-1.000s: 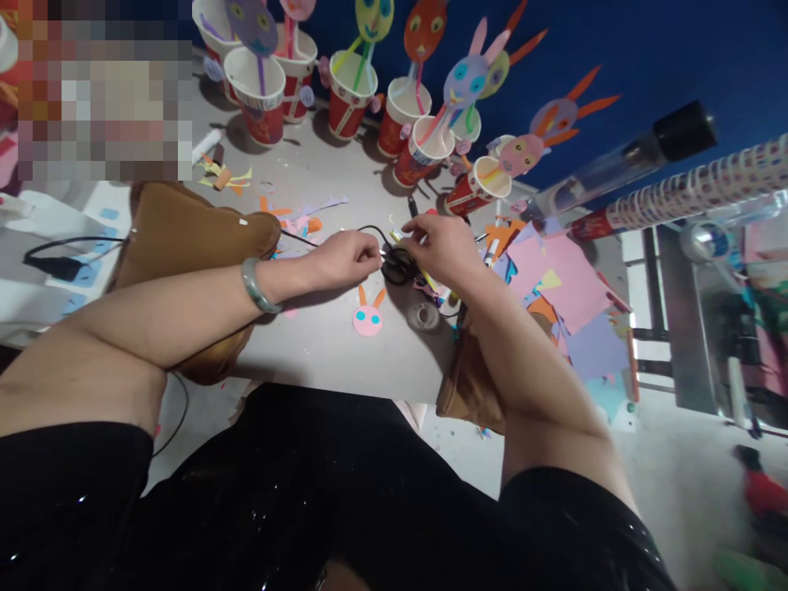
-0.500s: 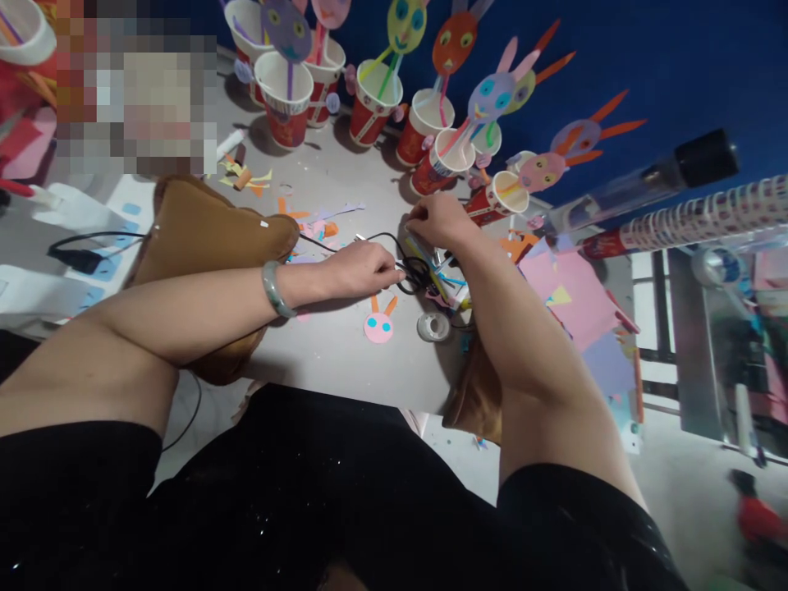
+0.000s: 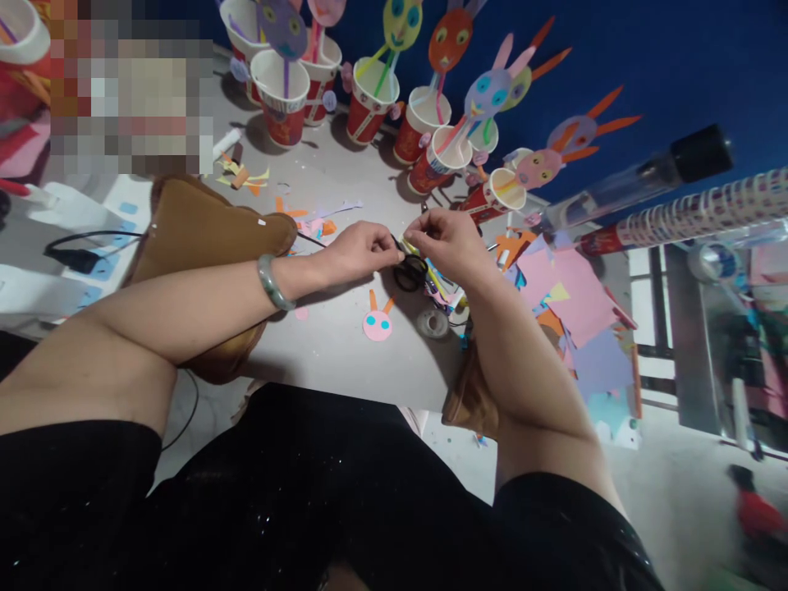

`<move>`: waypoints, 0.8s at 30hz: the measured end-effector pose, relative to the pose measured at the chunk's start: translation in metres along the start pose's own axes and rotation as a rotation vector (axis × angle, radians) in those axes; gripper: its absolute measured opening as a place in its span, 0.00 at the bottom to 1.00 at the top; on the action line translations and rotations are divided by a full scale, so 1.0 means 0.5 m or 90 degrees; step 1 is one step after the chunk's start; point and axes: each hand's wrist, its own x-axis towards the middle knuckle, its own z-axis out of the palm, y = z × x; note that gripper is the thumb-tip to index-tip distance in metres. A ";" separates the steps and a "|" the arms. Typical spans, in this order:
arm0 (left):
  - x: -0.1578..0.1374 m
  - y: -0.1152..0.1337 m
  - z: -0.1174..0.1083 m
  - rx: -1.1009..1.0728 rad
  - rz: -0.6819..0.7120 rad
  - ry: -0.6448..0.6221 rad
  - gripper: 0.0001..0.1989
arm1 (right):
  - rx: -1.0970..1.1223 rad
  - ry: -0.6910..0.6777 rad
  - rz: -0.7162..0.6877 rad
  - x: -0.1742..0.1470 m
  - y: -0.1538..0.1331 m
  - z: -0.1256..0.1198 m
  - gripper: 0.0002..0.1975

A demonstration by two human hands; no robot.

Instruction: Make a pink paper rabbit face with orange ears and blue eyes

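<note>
My left hand (image 3: pixel 366 249), with a jade-like bangle on the wrist, is closed, its thumb and fingertips pinched beside a coiled black cable (image 3: pixel 407 275). Just to its right, my right hand (image 3: pixel 448 245) is also in a pinch, close to the left fingertips. What either pinch holds is too small to make out; a yellowish strip shows by the right fingers. Below the hands lies a pink paper rabbit face (image 3: pixel 377 326) with blue eyes and orange ears. A roll of clear tape (image 3: pixel 432 323) lies to its right, under my right forearm.
Red paper cups (image 3: pixel 280 107) with paper rabbit heads on straws line the back. Brown cushions (image 3: pixel 213 226) lie at left and right. Paper scraps (image 3: pixel 317 226) are strewn behind my left hand. Coloured sheets (image 3: pixel 584 304) and stacked cups (image 3: pixel 695 209) are at right; a blurred person (image 3: pixel 153 107) is upper left.
My right hand has come down and nearer to my left hand. My left hand has risen slightly, so the fingertips of both are now close together above the coiled cable.
</note>
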 end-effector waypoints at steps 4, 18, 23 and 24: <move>0.002 0.016 0.001 -0.081 -0.024 0.034 0.07 | 0.148 -0.020 0.052 -0.050 -0.012 0.002 0.08; -0.013 0.036 -0.007 -0.073 -0.070 -0.073 0.04 | 0.246 -0.087 0.082 -0.093 -0.029 -0.002 0.09; -0.020 0.053 -0.008 -0.052 -0.091 -0.069 0.06 | 0.241 -0.079 0.089 -0.097 -0.030 -0.001 0.09; -0.020 0.053 -0.009 -0.042 -0.085 -0.070 0.06 | 0.235 -0.081 0.089 -0.098 -0.030 0.000 0.10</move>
